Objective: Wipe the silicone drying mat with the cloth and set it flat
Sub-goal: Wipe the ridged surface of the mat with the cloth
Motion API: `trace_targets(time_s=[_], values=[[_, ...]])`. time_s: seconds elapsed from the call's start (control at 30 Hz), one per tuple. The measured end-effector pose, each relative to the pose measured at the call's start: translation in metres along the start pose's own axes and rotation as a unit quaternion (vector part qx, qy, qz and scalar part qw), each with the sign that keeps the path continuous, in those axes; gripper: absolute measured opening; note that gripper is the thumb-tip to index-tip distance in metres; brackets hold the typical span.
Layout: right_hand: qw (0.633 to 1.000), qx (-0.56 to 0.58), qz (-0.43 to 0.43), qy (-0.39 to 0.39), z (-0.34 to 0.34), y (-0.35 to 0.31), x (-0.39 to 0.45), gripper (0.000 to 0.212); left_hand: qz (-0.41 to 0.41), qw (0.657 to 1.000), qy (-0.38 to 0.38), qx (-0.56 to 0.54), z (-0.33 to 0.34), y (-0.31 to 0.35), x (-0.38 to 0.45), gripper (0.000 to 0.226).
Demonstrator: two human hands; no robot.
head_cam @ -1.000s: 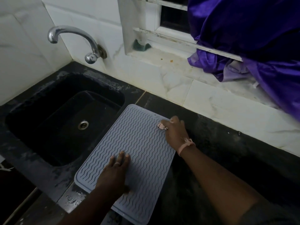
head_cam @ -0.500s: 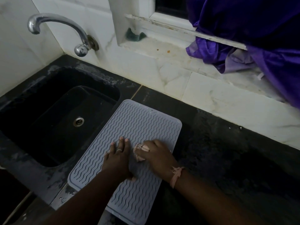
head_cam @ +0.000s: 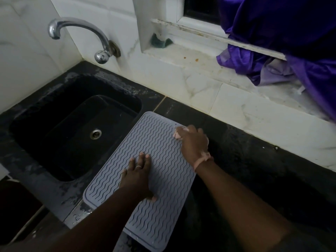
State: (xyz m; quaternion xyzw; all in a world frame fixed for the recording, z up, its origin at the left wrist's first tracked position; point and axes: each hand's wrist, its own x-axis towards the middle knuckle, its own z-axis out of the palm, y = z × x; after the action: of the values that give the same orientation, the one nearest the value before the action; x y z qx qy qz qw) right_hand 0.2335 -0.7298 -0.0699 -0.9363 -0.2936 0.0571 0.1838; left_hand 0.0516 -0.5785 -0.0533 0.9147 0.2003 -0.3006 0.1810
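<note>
Right hand (head_cam: 193, 143) curls round a small pink cloth (head_cam: 177, 134), pressing it on the grey mat's (head_cam: 163, 155) two o'clock corner. Left hand (head_cam: 137, 176) lies flat, fingers straight, at mat centre. Mat lies flat on the black counter (head_cam: 254, 160), sink (head_cam: 72, 128) at its nine o'clock.

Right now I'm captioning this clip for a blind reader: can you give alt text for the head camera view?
A person's right hand presses a small pink cloth on the far right corner of a grey ridged silicone mat, while the left hand lies flat on it. The mat lies on a dark counter beside a black sink.
</note>
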Motion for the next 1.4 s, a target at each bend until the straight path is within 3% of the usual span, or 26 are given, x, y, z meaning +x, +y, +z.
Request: trace_targets(time_s=[0.1, 0.17, 0.3, 0.4, 0.5, 0.57, 0.63, 0.77, 0.83, 1.0, 1.1, 1.2, 1.27, 1.4], values=[[0.994, 0.021, -0.093, -0.051, 0.018, -0.051, -0.061, 0.041, -0.007, 1.0, 0.015, 0.001, 0.001, 0.001, -0.002, 0.148], [0.99, 0.026, -0.102, -0.098, 0.029, -0.072, -0.094, 0.055, -0.012, 1.0, 0.016, 0.01, 0.002, 0.002, -0.002, 0.147], [0.987, -0.048, -0.137, -0.068, 0.036, -0.052, -0.085, 0.048, -0.016, 1.0, 0.012, 0.011, 0.001, 0.001, 0.0, 0.149], [0.976, -0.075, -0.174, -0.11, 0.02, -0.032, -0.058, 0.056, -0.013, 1.0, 0.006, 0.0, 0.001, -0.001, 0.001, 0.15], [0.987, -0.043, -0.088, -0.128, 0.016, -0.012, -0.022, 0.052, -0.006, 1.0, 0.002, -0.012, 0.0, -0.002, 0.002, 0.148], [0.996, 0.0, -0.012, -0.09, 0.017, 0.0, 0.004, 0.075, 0.002, 1.0, -0.002, -0.017, -0.002, -0.004, 0.001, 0.146], [0.998, 0.001, 0.027, -0.06, 0.018, 0.007, 0.022, 0.073, 0.006, 1.0, -0.001, -0.021, -0.002, -0.005, 0.0, 0.146], [0.996, -0.063, 0.025, -0.054, 0.005, -0.003, 0.031, 0.054, -0.001, 1.0, 0.005, -0.019, -0.002, -0.002, 0.0, 0.147], [0.998, -0.035, 0.033, -0.028, 0.0, -0.019, 0.022, 0.047, -0.008, 1.0, 0.006, -0.014, -0.003, 0.0, 0.001, 0.148], [0.997, -0.001, -0.066, -0.047, 0.027, -0.071, -0.072, 0.043, -0.004, 1.0, 0.029, 0.007, -0.001, -0.001, -0.002, 0.146], [0.996, 0.035, -0.058, -0.056, 0.037, -0.085, -0.113, 0.05, -0.007, 0.999, 0.046, 0.023, 0.001, -0.003, -0.006, 0.143], [0.995, 0.032, -0.06, -0.074, 0.042, -0.076, -0.106, 0.051, 0.0, 0.998, 0.049, 0.032, -0.001, -0.004, -0.009, 0.143], [0.992, 0.079, -0.014, -0.098, 0.042, -0.065, -0.091, 0.047, 0.007, 0.998, 0.046, 0.042, -0.003, -0.006, -0.012, 0.144], [0.996, 0.058, 0.004, -0.061, 0.033, -0.044, -0.044, 0.03, 0.013, 0.999, 0.029, 0.037, -0.006, -0.01, -0.011, 0.144]])
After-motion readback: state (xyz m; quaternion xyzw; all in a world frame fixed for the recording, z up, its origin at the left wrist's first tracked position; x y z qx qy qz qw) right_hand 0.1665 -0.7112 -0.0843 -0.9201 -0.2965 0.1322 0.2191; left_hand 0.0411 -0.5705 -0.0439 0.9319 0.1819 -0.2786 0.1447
